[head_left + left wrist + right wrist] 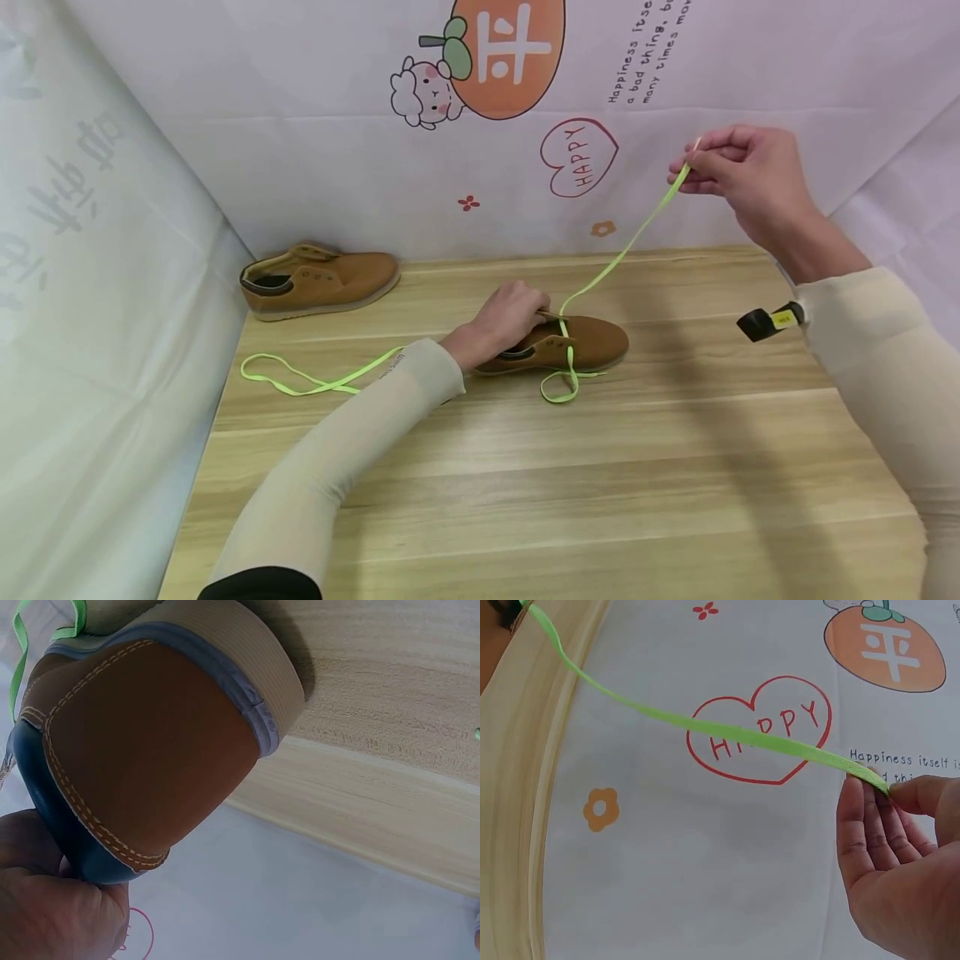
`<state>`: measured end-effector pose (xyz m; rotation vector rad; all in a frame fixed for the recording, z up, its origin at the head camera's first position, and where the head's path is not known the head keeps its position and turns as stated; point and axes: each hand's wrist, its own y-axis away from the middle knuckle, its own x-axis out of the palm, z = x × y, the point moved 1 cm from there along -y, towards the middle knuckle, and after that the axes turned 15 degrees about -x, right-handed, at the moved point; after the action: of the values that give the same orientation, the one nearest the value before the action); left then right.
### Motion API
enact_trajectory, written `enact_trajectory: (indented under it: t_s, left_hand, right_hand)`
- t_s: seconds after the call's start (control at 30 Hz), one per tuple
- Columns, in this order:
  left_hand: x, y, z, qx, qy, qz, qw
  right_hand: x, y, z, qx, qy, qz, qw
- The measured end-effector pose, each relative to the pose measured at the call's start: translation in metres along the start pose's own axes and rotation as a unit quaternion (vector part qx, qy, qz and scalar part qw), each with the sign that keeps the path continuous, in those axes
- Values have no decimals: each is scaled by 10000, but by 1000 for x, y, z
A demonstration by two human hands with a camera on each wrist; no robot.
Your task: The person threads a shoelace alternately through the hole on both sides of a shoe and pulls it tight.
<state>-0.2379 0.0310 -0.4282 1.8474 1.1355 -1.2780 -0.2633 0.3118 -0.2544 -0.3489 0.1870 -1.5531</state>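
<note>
Head view shows a brown shoe [588, 343] on the tabletop [585, 483], nearer its far edge than its near one, toe pointing toward the right edge. The left hand [502, 317] has its grip closed on the shoe's upper edge, apparently steadying it. The right hand [757, 179], raised in front of the cloth backdrop [337, 183], pinches one end of a green lace [742, 735] between thumb and fingers. The lace slants down to the far flap, crosses to the near one and ends in a small loop on the tabletop.

The step in hand looks like drawing the lace through the front holes. The next move probably calls for evening the two ends, then bringing a tip to another hole while the left hand keeps the shoe steady; too hard a pull could drag the loose end out.

A second shoe [330, 287], with no lace visible in it, stands near the far left corner; a spare lace [327, 387] lies toward the left edge, partly hidden by the left sleeve [337, 442]. The backdrop at the far edge limits reach there; the most open room lies toward the near edge and near right corner.
</note>
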Motion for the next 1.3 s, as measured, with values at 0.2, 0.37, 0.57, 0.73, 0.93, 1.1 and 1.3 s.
enact_trajectory:
  t_s: [0.2,0.37,0.57,0.73,0.93,1.1,1.3]
  left_hand:
    - [-1,4,1,108,126,-46,9999]
    - [-5,11,0,173,190,-140,9996]
    - [-12,24,3,341,253,-664,9969]
    - [-16,36,-3,824,157,-1232,9888]
    - [-10,44,-14,631,189,-673,9956]
    - [-4,48,-17,-11,497,-166,9986]
    - [3,46,-16,-293,736,65,9968]
  right_hand:
    - [2,9,6,-70,-135,56,9999]
    - [2,12,13,-218,-426,-15,9989]
    - [7,16,18,-341,-611,2,9975]
    - [9,25,19,-509,-656,150,9964]
    - [7,37,19,-643,-739,301,9947]
    - [3,47,19,-701,-640,537,9940]
    - [-4,60,20,-651,-92,761,9949]
